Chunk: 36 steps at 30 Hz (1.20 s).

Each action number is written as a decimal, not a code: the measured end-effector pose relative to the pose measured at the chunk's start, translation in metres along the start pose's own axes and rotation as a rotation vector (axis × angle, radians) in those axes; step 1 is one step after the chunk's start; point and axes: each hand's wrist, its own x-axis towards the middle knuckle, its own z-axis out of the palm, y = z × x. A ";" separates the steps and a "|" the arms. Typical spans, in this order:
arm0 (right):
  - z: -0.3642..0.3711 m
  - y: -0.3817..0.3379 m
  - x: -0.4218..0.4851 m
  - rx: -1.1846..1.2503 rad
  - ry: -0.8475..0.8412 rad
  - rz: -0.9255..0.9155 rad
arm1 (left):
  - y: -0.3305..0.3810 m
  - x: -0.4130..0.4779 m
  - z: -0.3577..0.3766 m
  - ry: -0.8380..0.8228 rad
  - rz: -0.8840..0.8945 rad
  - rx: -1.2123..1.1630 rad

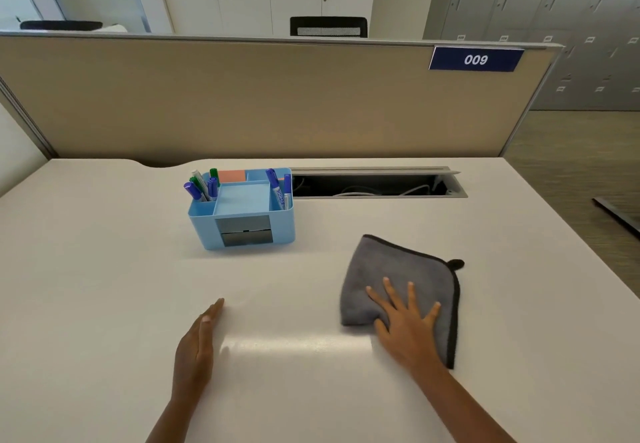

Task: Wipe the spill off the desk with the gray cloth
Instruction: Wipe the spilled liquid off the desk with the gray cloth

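A gray cloth [398, 269] with a dark hem lies folded on the white desk [104, 269], right of centre. My right hand [405, 321] presses flat on the cloth's near half, fingers spread. My left hand [197, 345] rests on its edge on the bare desk to the left, fingers straight and together, holding nothing. A glossy patch of desk shines between the two hands; I cannot tell whether any liquid lies there.
A light blue desk organizer [242, 210] with several markers and sticky notes stands behind the hands. An open cable tray [377, 186] runs along the desk's back edge, under a beige partition [242, 96]. The desk's right edge drops to the floor.
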 end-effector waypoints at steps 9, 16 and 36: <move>0.045 -0.045 -0.098 -0.081 0.152 -0.364 | 0.003 -0.001 0.001 -0.008 0.012 0.034; 0.020 -0.088 -0.059 -0.005 0.077 -0.419 | 0.004 -0.002 0.000 -0.017 0.021 0.102; -0.028 0.025 -0.038 0.412 -0.218 -0.521 | 0.064 -0.006 0.070 -0.051 0.070 0.321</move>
